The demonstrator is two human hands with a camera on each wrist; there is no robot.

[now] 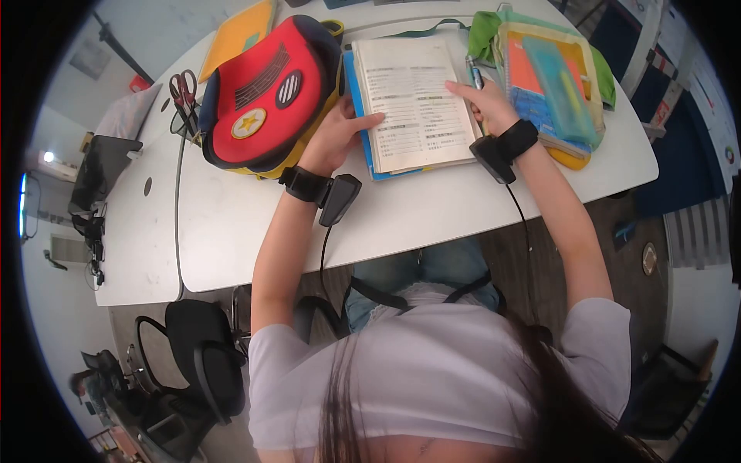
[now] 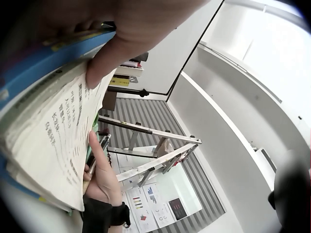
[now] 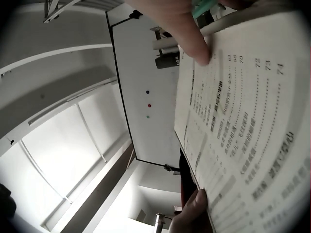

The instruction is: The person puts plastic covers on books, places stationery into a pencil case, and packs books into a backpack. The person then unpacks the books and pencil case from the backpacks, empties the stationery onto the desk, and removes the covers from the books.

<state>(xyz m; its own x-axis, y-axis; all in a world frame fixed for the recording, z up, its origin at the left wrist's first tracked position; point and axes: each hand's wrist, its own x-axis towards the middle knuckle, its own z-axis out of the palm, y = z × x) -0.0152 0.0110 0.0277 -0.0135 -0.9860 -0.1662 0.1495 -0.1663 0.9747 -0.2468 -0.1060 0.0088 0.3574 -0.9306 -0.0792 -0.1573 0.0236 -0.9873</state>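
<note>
A book (image 1: 421, 131) lies turned to a page of printed lines, with a blue cover (image 1: 360, 116) showing along its left side. My left hand (image 1: 336, 135) grips its left edge, thumb (image 2: 104, 63) on the page and the other fingers under the cover. On the opposite edge, my right hand (image 1: 494, 106) holds the book with its thumb (image 3: 194, 46) flat on the paper. A pen (image 1: 476, 77) sticks up between the right hand and the book's edge. Both wrists wear black camera bands.
A red and navy backpack (image 1: 262, 92) stands left of the book, with scissors (image 1: 184, 86) beyond it. To the right lies a clear pouch (image 1: 567, 85) of notebooks over a green cloth (image 1: 485, 35). An orange folder (image 1: 235, 38) sits behind, on the white table (image 1: 231, 231).
</note>
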